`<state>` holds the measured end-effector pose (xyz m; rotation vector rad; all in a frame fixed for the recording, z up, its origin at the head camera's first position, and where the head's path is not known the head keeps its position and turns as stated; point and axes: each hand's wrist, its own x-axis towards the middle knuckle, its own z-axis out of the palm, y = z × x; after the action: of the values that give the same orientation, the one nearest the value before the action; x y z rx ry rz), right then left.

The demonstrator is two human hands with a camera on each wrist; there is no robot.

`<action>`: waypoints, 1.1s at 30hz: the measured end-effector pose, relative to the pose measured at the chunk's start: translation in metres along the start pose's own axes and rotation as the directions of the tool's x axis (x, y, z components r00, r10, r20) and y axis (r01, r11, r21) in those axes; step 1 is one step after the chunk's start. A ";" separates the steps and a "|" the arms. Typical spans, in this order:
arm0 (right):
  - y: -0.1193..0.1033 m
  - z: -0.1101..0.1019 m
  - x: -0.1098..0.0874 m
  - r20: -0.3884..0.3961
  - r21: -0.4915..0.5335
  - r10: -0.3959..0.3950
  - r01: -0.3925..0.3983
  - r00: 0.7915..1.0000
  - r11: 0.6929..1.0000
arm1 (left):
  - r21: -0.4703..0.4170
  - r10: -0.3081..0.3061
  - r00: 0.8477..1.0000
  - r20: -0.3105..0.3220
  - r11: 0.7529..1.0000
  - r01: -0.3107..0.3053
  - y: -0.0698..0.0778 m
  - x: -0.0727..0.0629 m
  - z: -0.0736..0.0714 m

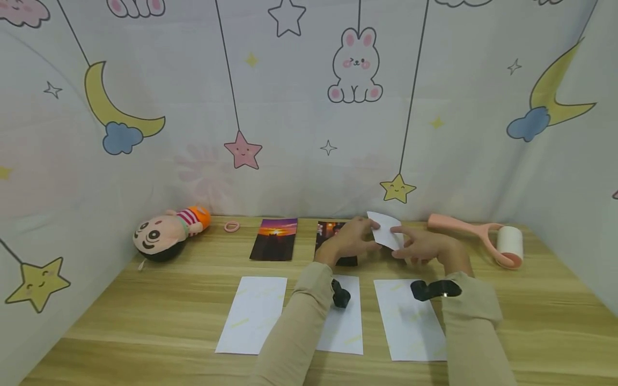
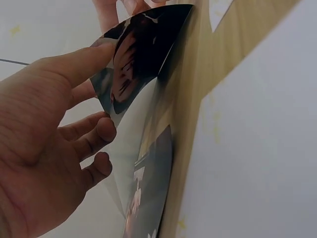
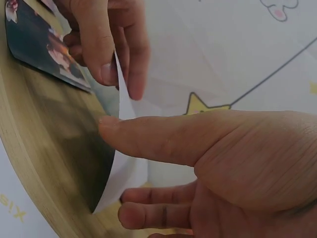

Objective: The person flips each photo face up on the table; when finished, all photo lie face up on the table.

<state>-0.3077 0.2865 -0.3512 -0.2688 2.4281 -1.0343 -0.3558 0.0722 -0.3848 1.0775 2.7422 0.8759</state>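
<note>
Both hands hold a photo print (image 1: pixel 387 229) lifted off the table, its white back toward the head camera. My left hand (image 1: pixel 351 239) pinches its left edge, and my right hand (image 1: pixel 429 245) pinches it from the right. In the left wrist view the print's glossy dark picture side (image 2: pixel 143 52) shows, bent in a curve. The right wrist view has the right thumb (image 3: pixel 148 136) on the print's edge and the left hand (image 3: pixel 106 39) beyond. Beneath the left hand lies another photo (image 1: pixel 330 230), dark with warm lights, partly covered by that hand.
A sunset photo (image 1: pixel 274 239) lies further left. White sheets with faint yellow marks lie in front: left (image 1: pixel 253 313), middle (image 1: pixel 343 335) and right (image 1: pixel 405 321), partly under the forearms. A lint roller (image 1: pixel 509 245), a doll (image 1: pixel 164 233) and a pink ring (image 1: pixel 232 223) sit along the back.
</note>
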 end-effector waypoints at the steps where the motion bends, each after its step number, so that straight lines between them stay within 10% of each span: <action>1: 0.000 0.000 0.000 0.001 0.001 -0.009 0.009 1.000 1.000 | -0.012 -0.002 1.000 -0.008 1.000 0.001 0.000 0.000 -0.001; 33: -0.009 -0.003 -0.001 -0.111 0.017 -0.087 0.089 0.990 0.996 | -0.125 0.103 0.992 -0.078 0.986 -0.112 0.012 0.000 -0.006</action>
<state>-0.3087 0.2820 -0.3427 -0.3220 2.5216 -1.1414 -0.3507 0.0764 -0.3735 1.2009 2.6605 1.1099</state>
